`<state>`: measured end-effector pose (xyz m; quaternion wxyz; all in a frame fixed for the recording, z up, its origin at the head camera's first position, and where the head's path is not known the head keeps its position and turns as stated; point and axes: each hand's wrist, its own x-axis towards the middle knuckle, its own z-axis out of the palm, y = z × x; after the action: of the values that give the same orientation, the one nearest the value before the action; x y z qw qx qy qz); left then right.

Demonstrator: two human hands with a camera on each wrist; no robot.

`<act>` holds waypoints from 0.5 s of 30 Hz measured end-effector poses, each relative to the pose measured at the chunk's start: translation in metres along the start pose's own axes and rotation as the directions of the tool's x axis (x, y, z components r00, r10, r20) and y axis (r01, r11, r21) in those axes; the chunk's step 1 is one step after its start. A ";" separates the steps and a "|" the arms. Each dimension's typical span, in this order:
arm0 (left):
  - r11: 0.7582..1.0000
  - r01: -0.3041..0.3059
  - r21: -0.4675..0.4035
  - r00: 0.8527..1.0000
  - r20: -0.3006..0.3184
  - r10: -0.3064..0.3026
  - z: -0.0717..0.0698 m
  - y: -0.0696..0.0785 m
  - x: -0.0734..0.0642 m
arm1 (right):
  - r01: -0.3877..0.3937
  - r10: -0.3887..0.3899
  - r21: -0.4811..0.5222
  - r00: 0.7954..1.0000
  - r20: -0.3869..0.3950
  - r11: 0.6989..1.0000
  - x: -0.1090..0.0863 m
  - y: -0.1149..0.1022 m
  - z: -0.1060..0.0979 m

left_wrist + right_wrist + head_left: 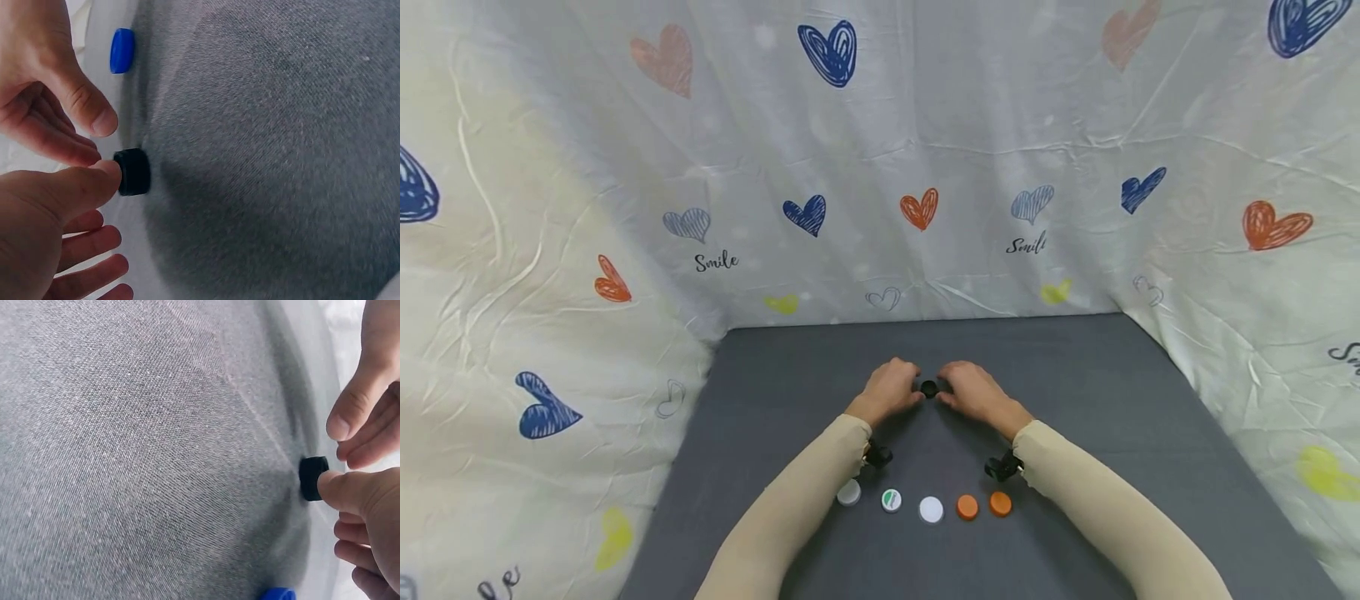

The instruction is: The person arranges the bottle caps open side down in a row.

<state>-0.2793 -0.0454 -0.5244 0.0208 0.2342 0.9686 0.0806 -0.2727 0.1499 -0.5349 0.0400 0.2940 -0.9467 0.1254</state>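
Note:
A black bottle cap stands on the grey cloth between my two hands. My left hand is at its left side and my right hand at its right, thumbs and fingers loosely bent around the space beside it. From the left wrist, the left thumb overlaps the black cap's edge, while the right thumb is apart from it. The right wrist view has the right thumb overlapping the cap and the left thumb apart. A blue cap lies beyond the right hand, hidden in the head view.
Nearer my body is a row of caps: a white one partly behind the left sleeve, a white-and-green one, a larger white one and two orange ones. A white curtain with printed hearts hangs behind the grey table.

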 end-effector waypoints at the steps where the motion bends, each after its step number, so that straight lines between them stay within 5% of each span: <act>1: 1.000 0.011 -0.008 1.000 0.004 -0.011 0.002 0.000 0.001 | -0.005 0.005 0.004 1.000 0.004 1.000 0.001 0.000 0.001; 8: 0.999 0.053 -0.001 0.998 0.034 -0.053 0.012 0.003 0.008 | -0.043 0.042 0.022 0.999 0.025 0.999 0.005 0.001 0.009; 15: 0.999 0.045 0.009 0.999 -0.003 -0.045 0.014 0.003 0.008 | -0.064 0.063 0.047 0.998 0.024 0.997 0.007 0.001 0.015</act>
<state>-0.2844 -0.0370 -0.5378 0.0203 0.2122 0.9741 0.0761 -0.2793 0.1428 -0.5483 0.0185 0.2660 -0.9527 0.1461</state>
